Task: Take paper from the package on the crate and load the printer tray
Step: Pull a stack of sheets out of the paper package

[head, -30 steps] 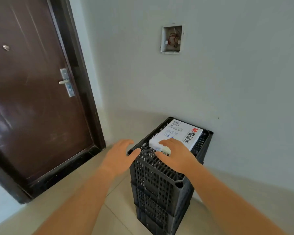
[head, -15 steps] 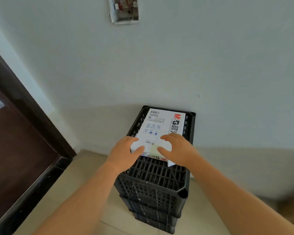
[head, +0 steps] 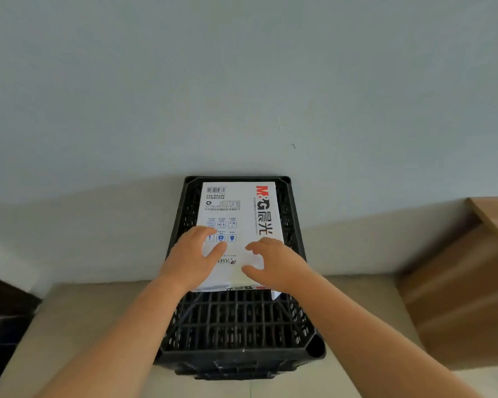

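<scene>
Head view. A white paper package (head: 239, 222) with red and black lettering lies flat on the far half of a black slatted crate (head: 236, 323) at lower centre of the frame, against a pale wall (head: 242, 81). The left hand (head: 193, 261) rests on the package's near left part, fingers spread and lightly curled, gripping nothing. The right hand (head: 273, 267) rests on the near right part, fingers likewise splayed, thumb extended leftward. A wooden cabinet (head: 466, 282) stands at right.
</scene>
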### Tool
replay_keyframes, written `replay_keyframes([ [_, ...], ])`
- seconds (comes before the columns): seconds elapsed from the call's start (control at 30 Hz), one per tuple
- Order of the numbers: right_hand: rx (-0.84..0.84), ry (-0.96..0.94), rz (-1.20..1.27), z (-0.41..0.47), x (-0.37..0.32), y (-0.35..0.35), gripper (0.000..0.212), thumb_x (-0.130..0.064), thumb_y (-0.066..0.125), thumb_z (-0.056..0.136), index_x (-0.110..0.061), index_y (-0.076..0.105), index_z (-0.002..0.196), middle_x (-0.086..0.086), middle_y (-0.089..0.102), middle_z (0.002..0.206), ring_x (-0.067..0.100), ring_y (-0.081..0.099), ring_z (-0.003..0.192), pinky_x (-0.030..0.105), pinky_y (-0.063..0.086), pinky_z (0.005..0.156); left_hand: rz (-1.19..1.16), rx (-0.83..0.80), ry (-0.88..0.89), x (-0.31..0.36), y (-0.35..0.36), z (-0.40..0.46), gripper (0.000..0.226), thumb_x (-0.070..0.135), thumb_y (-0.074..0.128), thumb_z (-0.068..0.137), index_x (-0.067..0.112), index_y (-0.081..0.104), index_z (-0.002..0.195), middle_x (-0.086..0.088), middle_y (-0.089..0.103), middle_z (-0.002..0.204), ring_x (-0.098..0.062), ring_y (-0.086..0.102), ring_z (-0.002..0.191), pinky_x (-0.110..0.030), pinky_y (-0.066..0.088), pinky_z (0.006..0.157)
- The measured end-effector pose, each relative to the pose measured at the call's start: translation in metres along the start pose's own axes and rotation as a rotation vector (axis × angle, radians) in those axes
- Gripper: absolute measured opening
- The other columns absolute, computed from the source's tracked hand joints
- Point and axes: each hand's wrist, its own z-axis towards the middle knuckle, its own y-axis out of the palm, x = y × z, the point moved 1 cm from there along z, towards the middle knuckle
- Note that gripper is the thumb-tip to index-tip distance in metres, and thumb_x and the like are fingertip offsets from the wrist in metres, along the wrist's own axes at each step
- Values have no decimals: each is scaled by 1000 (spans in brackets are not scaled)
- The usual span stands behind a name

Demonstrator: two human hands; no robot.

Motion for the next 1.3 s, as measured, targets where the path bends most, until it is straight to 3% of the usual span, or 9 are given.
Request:
replay_keyframes([
  [0.3,-50,228,-34,21,-19,21,38,-33,64,84,-22,60,120,-3,56,113,18,52,108,36,48,94,-55,-113,138,-23,1,23,47,48,50,92,23,49,132,7,48,137,-10,41,127,-29,34,105],
  [0.57,-146,354,-22,39,-19,19,25,-23,68,87,-14,67,110,5,65,114,23,61,103,37,51,93,-24,-128,132,-31,-3,9,48,47,53,92,20,50,132,4,50,137,-12,42,127,-30,36,106],
  [0.87,-218,138,-196,35,-19,20,25,-16,43,96,-3,64,101,14,64,103,30,62,94,39,52,85,22,-62,97,-19,-2,-10,48,48,53,92,22,50,132,6,50,136,-11,41,126,-26,31,105],
  [1.07,-154,-66,-182,-7,-21,27,18,-19,44,98,-8,58,104,8,57,105,26,56,94,40,51,84,26,-8,72,-10,4,-19,48,47,52,92,22,49,132,6,49,136,-11,41,127,-29,34,107],
  [1.3,-1,-276,-342,-46,-16,59,9,-15,48,94,-13,55,98,5,57,98,23,52,86,38,48,80,25,-20,97,-14,16,-26,47,50,51,91,25,49,131,10,48,137,-7,37,129,-32,32,110],
])
